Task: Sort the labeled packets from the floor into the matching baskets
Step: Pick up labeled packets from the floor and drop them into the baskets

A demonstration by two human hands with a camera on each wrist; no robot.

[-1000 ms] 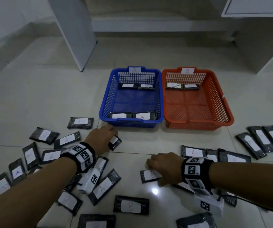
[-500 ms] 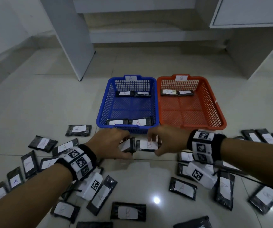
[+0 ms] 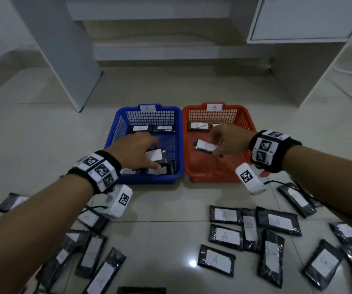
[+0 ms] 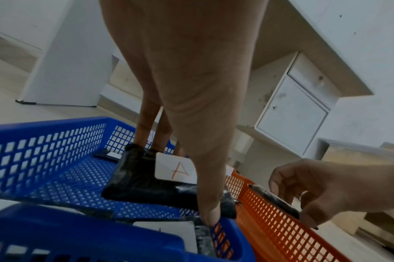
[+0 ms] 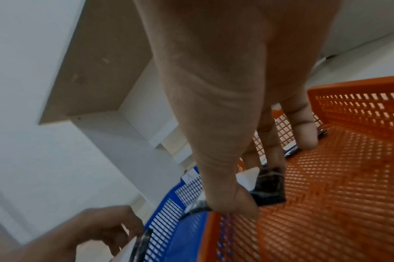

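My left hand (image 3: 138,152) reaches over the blue basket (image 3: 115,132), labelled A, and pinches a black packet (image 4: 146,179) with a white A label between thumb and fingers, just above the basket floor. My right hand (image 3: 226,141) is over the orange basket (image 3: 248,119), labelled B, pinching a black packet (image 3: 205,146) whose white label I cannot read. In the right wrist view the thumb and fingers clamp that packet (image 5: 270,193) above the mesh floor. Each basket has packets lying at its far end, and the blue one has some at its near end too.
Several black labelled packets (image 3: 223,236) lie scattered on the tiled floor in front of the baskets, left and right of my arms. A white panel (image 3: 69,49) stands behind left, and a white cabinet (image 3: 304,18) hangs behind right.
Both hands lifted their packets from the floor and moved forward, the left over the blue basket and the right over the orange basket. My head view shifted forward.
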